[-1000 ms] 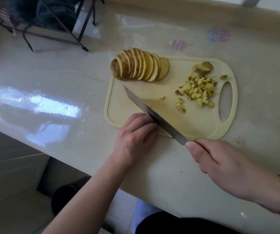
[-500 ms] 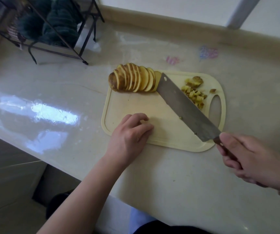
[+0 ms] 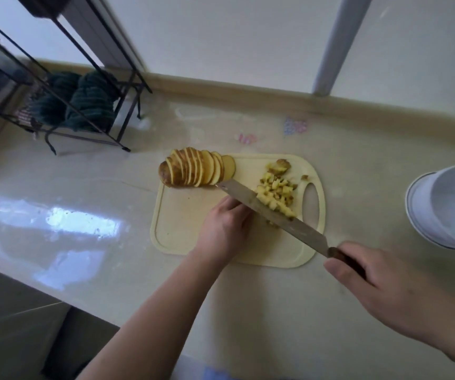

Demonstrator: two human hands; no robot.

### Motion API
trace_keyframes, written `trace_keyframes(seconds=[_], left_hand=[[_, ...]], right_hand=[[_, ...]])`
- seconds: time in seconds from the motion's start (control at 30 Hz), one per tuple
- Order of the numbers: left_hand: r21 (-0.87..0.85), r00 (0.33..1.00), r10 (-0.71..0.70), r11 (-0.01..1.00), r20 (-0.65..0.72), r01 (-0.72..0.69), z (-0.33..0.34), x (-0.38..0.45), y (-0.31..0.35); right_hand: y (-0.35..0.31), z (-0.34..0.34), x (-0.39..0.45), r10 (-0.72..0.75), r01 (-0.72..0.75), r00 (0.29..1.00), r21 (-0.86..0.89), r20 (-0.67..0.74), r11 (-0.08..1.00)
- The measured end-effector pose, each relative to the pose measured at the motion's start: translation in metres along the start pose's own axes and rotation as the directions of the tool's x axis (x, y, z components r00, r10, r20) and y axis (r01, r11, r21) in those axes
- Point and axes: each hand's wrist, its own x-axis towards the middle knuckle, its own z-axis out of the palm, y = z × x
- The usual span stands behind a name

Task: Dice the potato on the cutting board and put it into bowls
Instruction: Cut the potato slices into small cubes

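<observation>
A glossy cream stone bench (image 3: 84, 242) runs along a pale wall, with a black wire rack (image 3: 64, 105) holding dark green cloths (image 3: 89, 105) at its far left corner. Near the middle lies a pale yellow plastic cutting board (image 3: 182, 231) with a handle slot at its right end. On the board's far left corner sits a brown-skinned potato cut into fanned slices (image 3: 193, 171), the slices leaning against one another. A heap of small diced potato pieces (image 3: 275, 187) lies toward the board's right side, near the slot.

The right hand (image 3: 385, 292) has its fingers wrapped round the dark handle of a broad steel kitchen knife (image 3: 281, 215), whose blade slants across the board with its tip just beside the sliced potato; several dice rest on the flat of the blade. The left hand (image 3: 225, 229) lies on the board beside the blade, fingers curled under toward it; whether they hold anything cannot be told. A stack of white bowls with a thin dark rim line (image 3: 445, 207) stands on the bench to the right, apart from the board.
</observation>
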Motion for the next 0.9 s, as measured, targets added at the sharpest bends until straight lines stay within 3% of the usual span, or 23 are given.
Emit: trace_keyframes(seconds=[0.17,0.3,0.37,0.43,0.5,0.57,0.63,0.7,0.9], left_hand=[[-0.119,0.992,-0.116,0.987,-0.057,0.109,0.011,0.017,0.011],[-0.146,0.994,-0.069,0.988,-0.080,0.057,-0.004,-0.001,0.013],[-0.152,0.973,-0.163,0.978,-0.161,0.139,-0.018,-0.015,0.015],[-0.196,0.900,-0.306,0.947,-0.311,0.254,-0.033,-0.024,0.020],[-0.214,0.890,-0.263,0.958,-0.374,0.193,-0.048,-0.022,0.028],[-0.156,0.975,-0.026,0.988,-0.223,-0.010,-0.057,-0.013,0.032],[-0.049,0.991,0.128,0.991,0.034,-0.126,-0.058,0.000,0.027],[0.015,0.976,0.137,0.990,0.169,-0.141,-0.054,0.012,0.021],[0.013,0.955,0.146,0.988,0.258,-0.155,-0.050,0.027,0.021]], right_hand=[[0.013,0.007,-0.002,-0.050,0.052,0.993,0.021,-0.104,0.998],[0.011,0.007,-0.006,-0.034,0.033,0.995,-0.011,-0.095,0.999],[0.008,0.008,-0.008,-0.038,0.032,0.994,-0.060,-0.101,0.998],[0.007,0.011,-0.007,-0.068,0.051,0.992,-0.153,-0.111,0.987],[0.001,0.010,-0.004,-0.071,0.044,0.993,-0.256,-0.097,0.966],[-0.006,0.009,-0.002,-0.070,0.029,0.993,-0.370,-0.100,0.928],[-0.011,0.011,0.000,-0.067,0.014,0.992,-0.450,-0.103,0.893],[-0.018,0.016,0.001,-0.039,-0.015,0.994,-0.480,-0.102,0.877],[-0.014,0.029,0.007,-0.044,-0.057,0.979,-0.473,-0.200,0.879]])
